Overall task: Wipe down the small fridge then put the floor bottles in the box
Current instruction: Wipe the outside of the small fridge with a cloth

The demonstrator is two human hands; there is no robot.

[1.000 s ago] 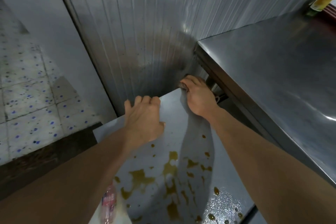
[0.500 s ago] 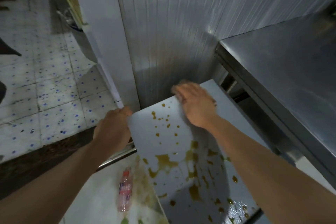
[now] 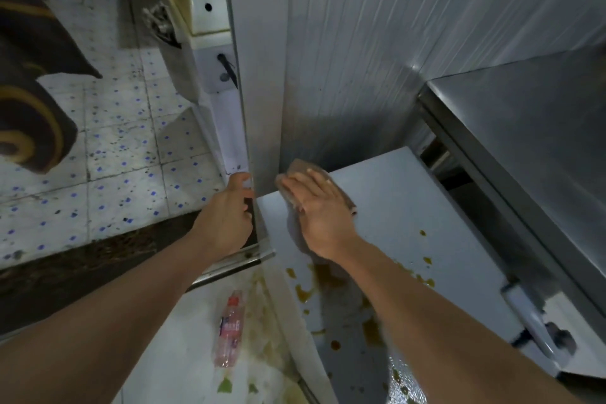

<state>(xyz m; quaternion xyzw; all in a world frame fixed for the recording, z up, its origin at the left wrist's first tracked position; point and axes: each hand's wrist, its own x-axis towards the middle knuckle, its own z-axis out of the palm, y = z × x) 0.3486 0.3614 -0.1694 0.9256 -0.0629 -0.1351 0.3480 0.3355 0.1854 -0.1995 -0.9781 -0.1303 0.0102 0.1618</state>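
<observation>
On top of the small fridge (image 3: 410, 223), at its far left corner, the right hand (image 3: 319, 210) lies flat on a brownish cloth (image 3: 305, 170), fingers (image 3: 296, 184) straight and spread a little, pressing it to the white lid. Left hand (image 3: 226, 216) grips the fridge's left edge beside the ribbed metal wall (image 3: 360, 43), fingers curled round it, which steadies the body.

Brown sticky-looking spills (image 3: 328, 275) lie nearer on the lid, under and beyond the right forearm, with smaller drops toward the right edge; the far part around the cloth looks clean. My judgement: wiping is partly done. To do it well, drag the cloth toward the near side in overlapping passes with a flat palm, fold it to a fresh face once soiled, and gather liquid inward instead of pushing it over the edge onto the floor.

1 plastic bottle (image 3: 229, 328) with a pink label lies on its side on the floor left of the fridge, untouched; no box is in view. A steel desk (image 3: 524, 128) stands on the right.
</observation>
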